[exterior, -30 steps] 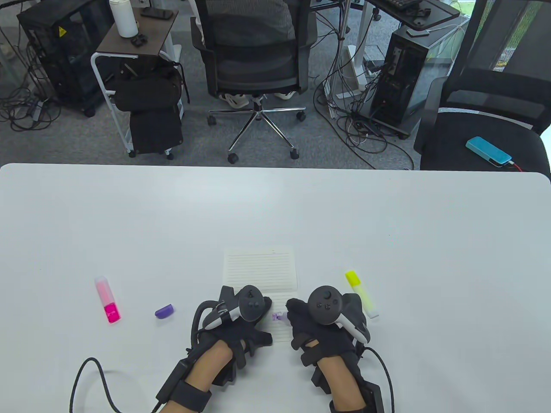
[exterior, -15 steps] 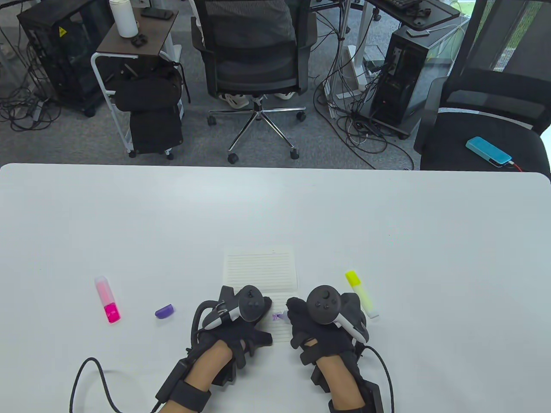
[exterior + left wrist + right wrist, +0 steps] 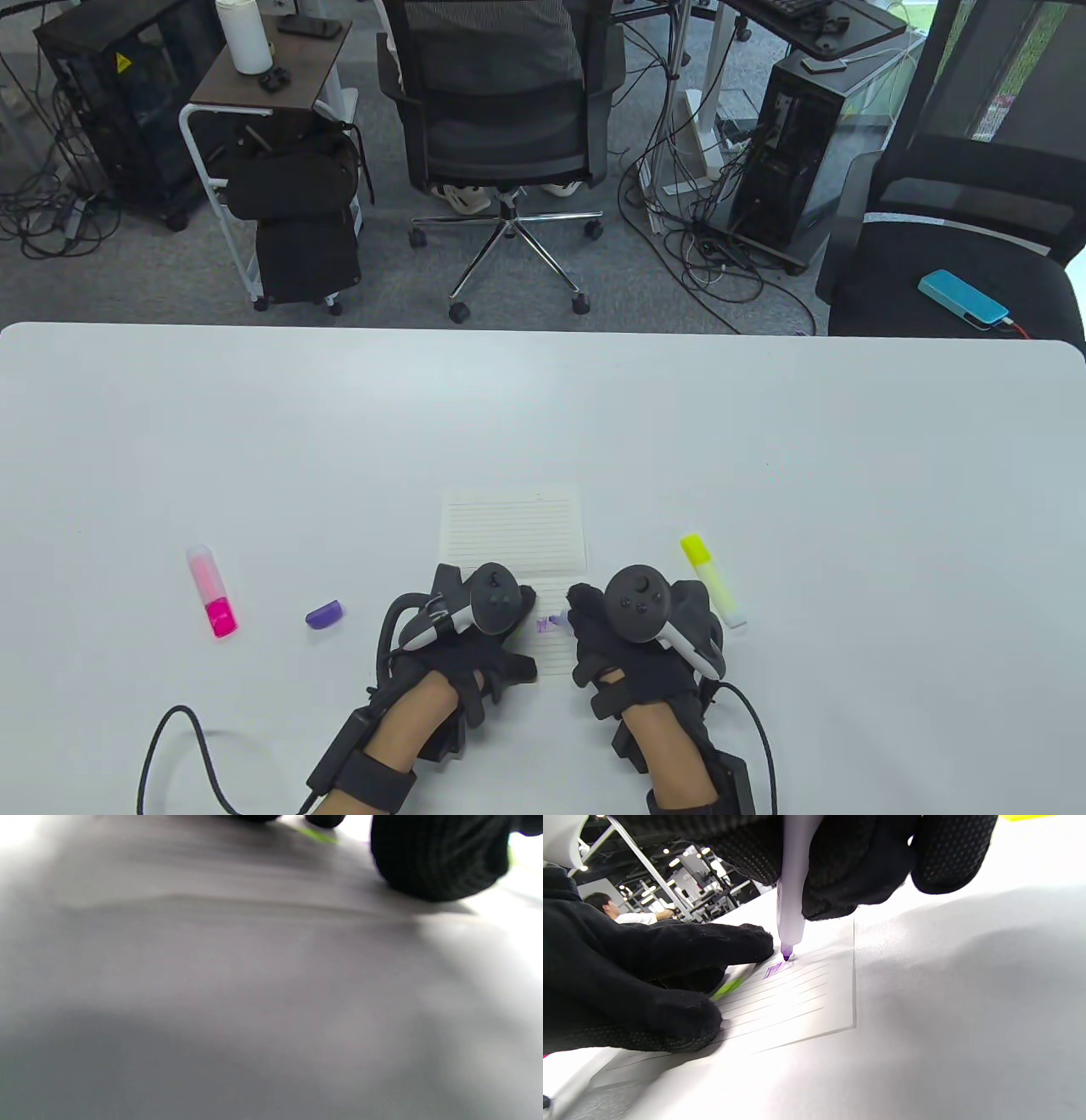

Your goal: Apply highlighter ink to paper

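right hand (image 3: 840, 861) pinches purple highlighter (image 3: 790, 899), near-upright, tip on paper (image 3: 797, 993) at purple mark (image 3: 774, 969) | left hand (image 3: 475, 632) flat, fingers straight, pinning paper just left of tip | stroke room: right, along ruled lines

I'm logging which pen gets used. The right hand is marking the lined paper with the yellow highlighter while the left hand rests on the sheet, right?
Not quite: the pen in the right hand is the purple highlighter, as the right wrist view shows, its tip on the lined paper beside a purple mark. The yellow highlighter lies capped on the white table. The left hand does rest on the sheet.
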The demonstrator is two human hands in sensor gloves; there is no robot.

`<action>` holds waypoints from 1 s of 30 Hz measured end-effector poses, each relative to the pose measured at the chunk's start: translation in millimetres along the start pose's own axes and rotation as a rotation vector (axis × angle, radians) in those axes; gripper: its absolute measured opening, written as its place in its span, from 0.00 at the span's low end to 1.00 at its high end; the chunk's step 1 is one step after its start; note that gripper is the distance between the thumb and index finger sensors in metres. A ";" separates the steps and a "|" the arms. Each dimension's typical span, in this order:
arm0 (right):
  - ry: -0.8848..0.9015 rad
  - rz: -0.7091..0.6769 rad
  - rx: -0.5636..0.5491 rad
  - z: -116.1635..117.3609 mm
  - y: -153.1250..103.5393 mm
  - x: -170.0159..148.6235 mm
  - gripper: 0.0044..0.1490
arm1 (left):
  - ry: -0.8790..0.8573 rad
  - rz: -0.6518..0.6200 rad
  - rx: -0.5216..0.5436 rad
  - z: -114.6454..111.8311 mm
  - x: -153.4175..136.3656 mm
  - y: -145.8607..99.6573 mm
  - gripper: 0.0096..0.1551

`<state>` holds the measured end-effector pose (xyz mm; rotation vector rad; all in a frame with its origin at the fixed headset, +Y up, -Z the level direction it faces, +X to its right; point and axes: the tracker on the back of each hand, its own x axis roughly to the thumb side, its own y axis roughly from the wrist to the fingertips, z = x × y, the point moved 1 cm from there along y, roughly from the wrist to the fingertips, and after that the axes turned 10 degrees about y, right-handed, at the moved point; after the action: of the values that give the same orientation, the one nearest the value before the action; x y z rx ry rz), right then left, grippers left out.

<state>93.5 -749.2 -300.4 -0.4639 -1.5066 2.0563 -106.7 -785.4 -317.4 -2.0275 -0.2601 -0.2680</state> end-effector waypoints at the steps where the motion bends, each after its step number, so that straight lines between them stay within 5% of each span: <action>1: 0.014 0.004 0.029 -1.0 -1.2 0.3 0.25 | -0.001 0.000 -0.002 -0.1 -0.2 0.0 0.51; 15: -0.014 -0.003 -0.047 -1.3 2.3 -2.3 0.25 | 0.000 -0.001 -0.010 0.4 -0.4 0.5 0.52; 19: 0.017 0.021 0.029 -2.6 -1.7 -2.4 0.25 | -0.003 0.000 -0.009 0.3 -0.5 0.5 0.51; 23: -0.015 0.005 -0.045 -1.3 0.7 -2.3 0.25 | -0.003 0.000 -0.011 0.3 -0.5 0.5 0.51; 30: 0.001 0.007 0.002 -2.8 -0.9 -0.9 0.25 | 0.000 0.000 -0.015 0.7 -0.4 0.7 0.52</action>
<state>96.1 -747.4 -300.5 -0.4704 -1.5044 2.0625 -106.8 -785.1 -318.4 -2.0428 -0.2587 -0.2708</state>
